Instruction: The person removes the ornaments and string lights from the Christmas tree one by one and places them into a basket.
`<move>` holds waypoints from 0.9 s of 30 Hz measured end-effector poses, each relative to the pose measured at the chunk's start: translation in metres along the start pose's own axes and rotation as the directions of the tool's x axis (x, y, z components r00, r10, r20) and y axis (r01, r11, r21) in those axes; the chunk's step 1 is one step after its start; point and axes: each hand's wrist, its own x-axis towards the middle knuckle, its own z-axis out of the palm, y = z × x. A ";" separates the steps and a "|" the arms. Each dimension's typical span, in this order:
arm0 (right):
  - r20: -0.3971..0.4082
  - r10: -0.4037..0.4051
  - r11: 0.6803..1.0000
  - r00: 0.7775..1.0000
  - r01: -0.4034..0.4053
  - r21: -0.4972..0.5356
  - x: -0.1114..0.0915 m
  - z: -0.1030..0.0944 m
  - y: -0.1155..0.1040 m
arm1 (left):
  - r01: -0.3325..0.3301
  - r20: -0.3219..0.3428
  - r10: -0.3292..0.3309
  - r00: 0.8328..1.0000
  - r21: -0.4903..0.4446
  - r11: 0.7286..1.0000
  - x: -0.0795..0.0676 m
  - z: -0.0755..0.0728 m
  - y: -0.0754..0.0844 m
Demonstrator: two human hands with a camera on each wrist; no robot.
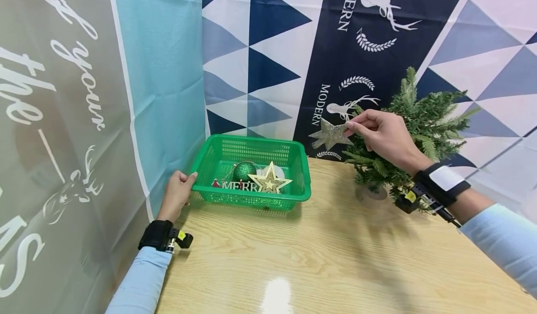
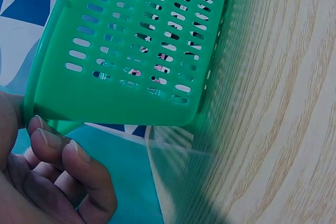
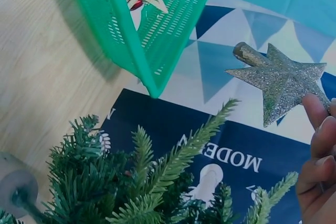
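Note:
My right hand [image 1: 388, 137] pinches a glittery star tree topper [image 1: 330, 135] by one point, in the air beside a small artificial Christmas tree [image 1: 413, 123]. In the right wrist view the topper [image 3: 286, 77] shows its short hollow socket at the upper left. With thumb and fingers at the rim, my left hand [image 1: 177, 195] grips the left front corner of a green plastic basket [image 1: 251, 139]. Inside the basket lie a gold star ornament [image 1: 270, 180], a green glitter ball [image 1: 244, 170] and white MERRY lettering [image 1: 239, 186], partly hidden by the star.
The basket and tree stand on a light wood table [image 1: 268, 249], the tree on a round base [image 1: 371, 194] to the right. Patterned cloth [image 1: 251, 58] hangs close behind them, and a grey and blue cloth [image 1: 75, 118] hangs along the left side.

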 end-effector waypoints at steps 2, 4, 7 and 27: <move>0.001 -0.006 1.000 1.000 0.006 -0.005 0.000 0.002 0.000 | 0.001 0.000 -0.001 1.000 -0.006 1.000 0.000 0.000 0.000; 0.001 -0.012 1.000 1.000 0.012 -0.007 0.001 0.005 -0.001 | 0.004 0.002 -0.004 1.000 -0.012 1.000 0.000 0.000 0.001; 0.002 -0.019 1.000 1.000 0.019 -0.019 0.003 0.009 -0.002 | 0.003 0.003 -0.003 1.000 -0.023 1.000 -0.001 -0.001 0.002; 0.038 -0.014 1.000 0.999 0.014 -0.021 0.007 0.031 -0.002 | -0.017 0.003 0.017 1.000 -0.024 1.000 0.000 -0.001 -0.001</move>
